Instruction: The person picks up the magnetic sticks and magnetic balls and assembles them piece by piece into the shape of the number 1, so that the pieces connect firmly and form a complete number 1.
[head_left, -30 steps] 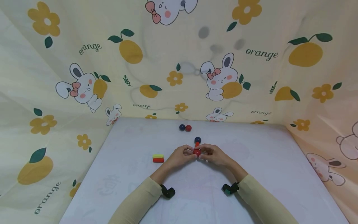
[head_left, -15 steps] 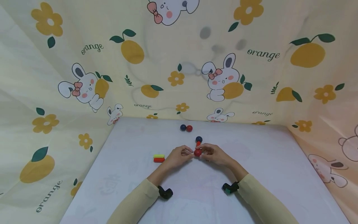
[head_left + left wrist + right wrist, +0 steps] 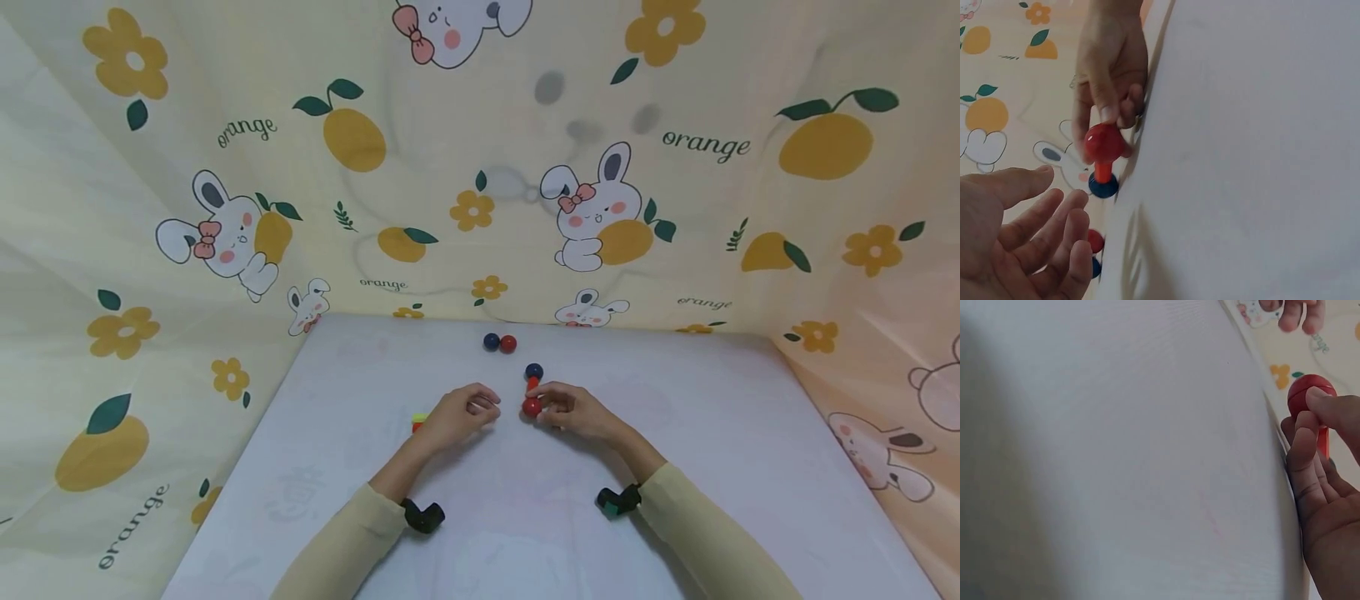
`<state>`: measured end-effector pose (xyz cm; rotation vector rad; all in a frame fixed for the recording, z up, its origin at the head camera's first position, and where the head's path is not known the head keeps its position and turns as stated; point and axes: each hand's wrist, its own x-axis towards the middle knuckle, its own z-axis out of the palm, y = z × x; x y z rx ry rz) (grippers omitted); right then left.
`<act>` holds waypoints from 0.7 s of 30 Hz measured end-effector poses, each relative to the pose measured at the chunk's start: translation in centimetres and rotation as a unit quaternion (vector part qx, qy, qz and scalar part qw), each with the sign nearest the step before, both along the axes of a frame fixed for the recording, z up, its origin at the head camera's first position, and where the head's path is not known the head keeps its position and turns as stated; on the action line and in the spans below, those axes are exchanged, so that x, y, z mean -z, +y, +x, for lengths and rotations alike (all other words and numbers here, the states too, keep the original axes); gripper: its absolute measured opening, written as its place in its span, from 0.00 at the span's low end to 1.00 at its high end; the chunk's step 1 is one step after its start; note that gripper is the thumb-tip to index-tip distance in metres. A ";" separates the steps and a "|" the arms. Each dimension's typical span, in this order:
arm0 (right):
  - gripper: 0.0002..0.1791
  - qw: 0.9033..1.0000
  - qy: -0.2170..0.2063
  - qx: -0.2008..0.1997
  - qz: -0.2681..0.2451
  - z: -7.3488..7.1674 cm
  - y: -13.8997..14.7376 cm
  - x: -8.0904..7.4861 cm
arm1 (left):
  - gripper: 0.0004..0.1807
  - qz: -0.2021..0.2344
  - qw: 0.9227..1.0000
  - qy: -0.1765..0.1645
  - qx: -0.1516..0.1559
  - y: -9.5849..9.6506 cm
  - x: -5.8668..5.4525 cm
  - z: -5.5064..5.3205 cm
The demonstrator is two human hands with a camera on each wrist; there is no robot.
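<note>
A red ball [image 3: 532, 407] is joined by a short orange-red rod [image 3: 1103, 172] to a dark blue ball [image 3: 534, 372], which lies at the far end of the piece. My right hand [image 3: 576, 412] pinches the red ball between thumb and fingers, seen close up in the right wrist view, where the red ball [image 3: 1310, 394] shows above the fingertips. To its left, my left hand [image 3: 459, 417] is apart from the piece, fingers loosely bent and holding nothing. Beneath that hand's wrist side, a yellow stick [image 3: 420, 417] and a red stick [image 3: 417, 427] are partly covered.
Farther back on the white table [image 3: 645, 500], a loose dark blue ball [image 3: 491, 342] and a loose red ball [image 3: 508, 343] sit side by side. A printed cloth [image 3: 435, 192] hangs behind the table and along its sides.
My left hand has left the red ball and moved left, now partly covering the two sticks. The right hand still holds the joined piece in nearly the same spot.
</note>
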<state>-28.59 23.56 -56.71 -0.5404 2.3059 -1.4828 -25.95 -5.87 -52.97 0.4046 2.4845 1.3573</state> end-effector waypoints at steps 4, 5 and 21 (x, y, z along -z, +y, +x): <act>0.24 1.000 -0.010 0.003 -0.001 -0.1 0.0 0.0 | 0.12 0.002 1.000 0.014 0.000 -1.2 0.0 -0.1; 0.24 1.000 -0.013 0.004 -0.001 -0.1 0.0 0.0 | 0.12 0.001 1.000 0.017 -0.001 -1.5 0.0 -0.1; 0.25 0.999 -0.040 0.001 -0.030 0.0 -0.1 -0.2 | 0.12 -0.007 0.998 0.038 -0.045 -7.0 -0.4 0.0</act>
